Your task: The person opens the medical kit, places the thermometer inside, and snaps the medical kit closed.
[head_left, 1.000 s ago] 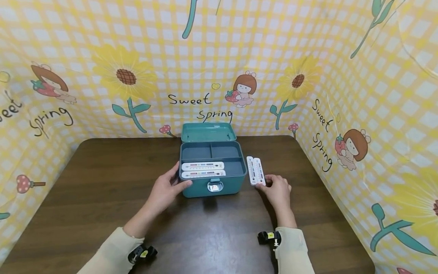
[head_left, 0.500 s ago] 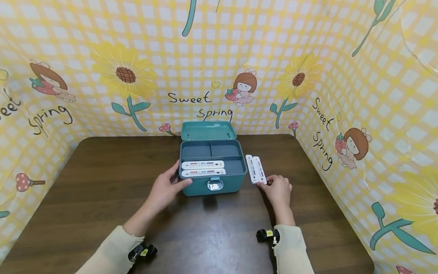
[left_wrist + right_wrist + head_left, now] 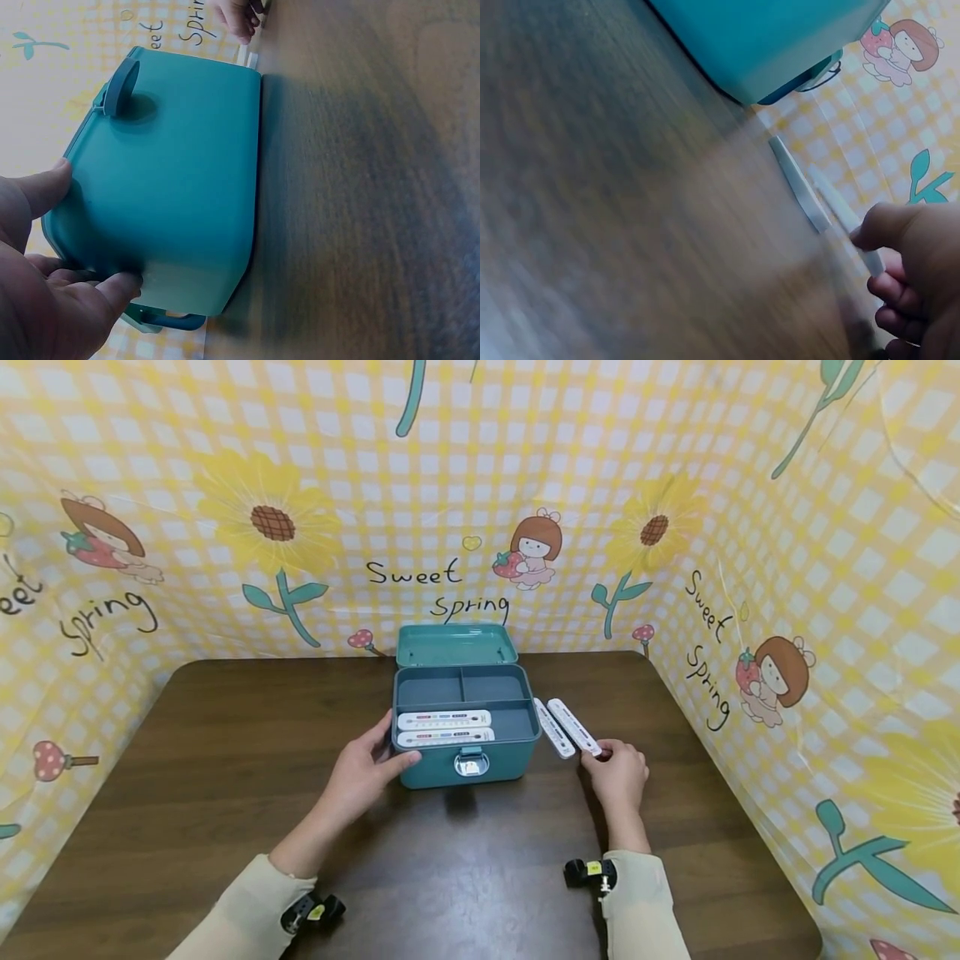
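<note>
In the head view, a teal lidded storage box [image 3: 431, 771] stands with its lid [image 3: 457, 645] raised. My left hand [image 3: 360, 775] grips its front left corner, the thumb over the front rim and the fingers along the side. Two flat white thermometers [image 3: 444, 720] with printed scales lie in the front compartment. To the right of the box, my right hand [image 3: 621, 772] pinches the near end of another white thermometer [image 3: 573, 725]. A similar loose thermometer [image 3: 553, 728] lies between it and the box, apart from the hand. The right wrist view shows the pinched thermometer [image 3: 838, 204] tilted.
Two compartments at the back of the box sit behind a divider [image 3: 462, 685]. A silver clasp [image 3: 471, 765] hangs on the box front. The brown wooden table [image 3: 210, 743] ends at a yellow checked cloth wall [image 3: 442, 485] behind and to the right.
The two loose thermometers, side by side before, are now apart, with the right one angled out in the right hand. That hand has shifted slightly right. The left hand and box stay put.
</note>
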`<state>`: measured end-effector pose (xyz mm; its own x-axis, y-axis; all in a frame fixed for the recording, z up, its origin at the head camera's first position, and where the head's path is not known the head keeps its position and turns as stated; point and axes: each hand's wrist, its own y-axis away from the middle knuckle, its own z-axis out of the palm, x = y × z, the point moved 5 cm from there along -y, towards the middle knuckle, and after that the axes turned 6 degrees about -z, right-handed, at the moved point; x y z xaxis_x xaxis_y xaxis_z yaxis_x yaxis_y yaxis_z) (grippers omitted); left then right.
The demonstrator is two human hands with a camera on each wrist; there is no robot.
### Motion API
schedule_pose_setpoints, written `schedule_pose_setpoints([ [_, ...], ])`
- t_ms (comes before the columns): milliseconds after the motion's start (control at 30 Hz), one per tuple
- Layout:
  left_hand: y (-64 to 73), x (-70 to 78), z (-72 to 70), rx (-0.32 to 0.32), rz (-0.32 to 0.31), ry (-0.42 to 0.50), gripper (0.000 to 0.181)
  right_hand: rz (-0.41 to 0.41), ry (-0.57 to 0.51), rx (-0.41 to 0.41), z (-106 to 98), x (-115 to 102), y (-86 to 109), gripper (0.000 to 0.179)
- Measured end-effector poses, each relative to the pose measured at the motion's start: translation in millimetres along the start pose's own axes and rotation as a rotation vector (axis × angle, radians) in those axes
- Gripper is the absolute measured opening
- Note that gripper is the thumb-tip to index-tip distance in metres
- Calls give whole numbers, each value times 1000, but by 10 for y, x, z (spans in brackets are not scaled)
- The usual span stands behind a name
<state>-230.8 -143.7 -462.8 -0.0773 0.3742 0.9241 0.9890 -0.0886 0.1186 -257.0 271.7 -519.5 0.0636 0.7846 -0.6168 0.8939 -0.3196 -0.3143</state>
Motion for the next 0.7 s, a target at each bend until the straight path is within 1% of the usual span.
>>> schedule_pose_setpoints([
  [133,6,5,0,2,0,0,96,29,-97,28,-44,31,-21,30],
  [267,9,-5,3,-1,-3,0,95,23,-185,78,-167,5,-55,29],
  [433,11,0,-9,2,-2,2,95,-12,-275,114,-286,-64,-123,28],
  [567,5,-5,-19,9,0,-3,95,-59,-327,112,-346,-139,-182,30],
  [700,-1,-13,-13,10,0,-8,96,-120,-351,95,-440,-199,-256,29],
])
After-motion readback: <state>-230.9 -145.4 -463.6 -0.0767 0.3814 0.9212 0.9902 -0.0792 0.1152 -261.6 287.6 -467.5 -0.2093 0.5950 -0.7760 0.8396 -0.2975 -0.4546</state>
